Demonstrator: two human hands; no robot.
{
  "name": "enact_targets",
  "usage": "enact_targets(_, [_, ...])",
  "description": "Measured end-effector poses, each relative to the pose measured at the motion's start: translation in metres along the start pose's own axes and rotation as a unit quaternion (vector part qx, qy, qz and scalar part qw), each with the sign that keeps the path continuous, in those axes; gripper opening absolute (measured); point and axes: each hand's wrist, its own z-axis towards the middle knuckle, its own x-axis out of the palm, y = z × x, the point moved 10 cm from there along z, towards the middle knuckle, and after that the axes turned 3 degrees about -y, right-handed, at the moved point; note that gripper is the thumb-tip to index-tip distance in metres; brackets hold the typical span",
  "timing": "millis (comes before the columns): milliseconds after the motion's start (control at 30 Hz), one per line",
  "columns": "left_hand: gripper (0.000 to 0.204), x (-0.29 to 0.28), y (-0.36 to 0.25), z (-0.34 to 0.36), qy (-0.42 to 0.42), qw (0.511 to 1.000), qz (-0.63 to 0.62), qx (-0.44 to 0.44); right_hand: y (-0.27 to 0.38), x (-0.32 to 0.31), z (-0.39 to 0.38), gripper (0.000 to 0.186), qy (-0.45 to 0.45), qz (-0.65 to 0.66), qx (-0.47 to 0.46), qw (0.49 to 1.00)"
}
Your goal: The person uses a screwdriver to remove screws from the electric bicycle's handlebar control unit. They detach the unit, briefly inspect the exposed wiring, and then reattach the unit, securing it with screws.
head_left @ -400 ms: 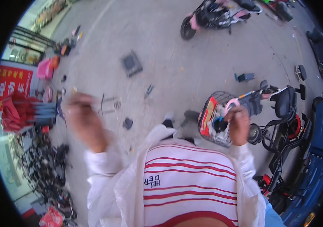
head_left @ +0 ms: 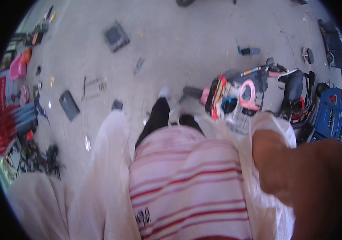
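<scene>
My right hand is raised at the lower right, large and smeared by motion. Its fingers cannot be made out, nor whether anything is in them. Beyond it stands an electric scooter with a wire front basket, partly covered by my right sleeve. Red and white items and a round blue-black object lie in the basket, near a pink ring-shaped part. Of my left arm only the loose white sleeve shows at the lower left; the hand itself is out of sight.
On the pavement lie a dark flat panel, a square grey panel, a small hand tool, a bottle and a dark box. A blue cargo vehicle is at right, a pink tub at left.
My left hand has left the picture. My right hand has come up from in front of the basket toward the lower right. The view has shifted, and the dark flat panel now shows.
</scene>
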Motion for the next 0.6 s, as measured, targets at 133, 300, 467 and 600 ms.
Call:
enact_targets(133, [0.058, 0.155, 0.08, 0.053, 0.155, 0.974, 0.146, -0.072, -0.008, -0.013, -0.01, 0.013, -0.057, -0.012, -0.016, 0.998])
enact_targets(300, [0.06, 0.196, 0.119, 0.06, 0.173, 0.959, 0.204, -0.092, 0.003, -0.022, -0.029, 0.012, -0.11, -0.019, -0.061, 0.992])
enact_targets(467, [0.061, 0.174, 0.125, 0.061, 0.139, 0.964, 0.211, -0.084, 0.042, -0.011, -0.068, 0.012, -0.169, -0.047, -0.129, 0.976])
enact_targets(600, [0.062, 0.119, 0.072, 0.047, 0.061, 0.989, 0.129, -0.029, 0.085, 0.012, -0.123, 0.014, -0.214, -0.064, -0.198, 0.954])
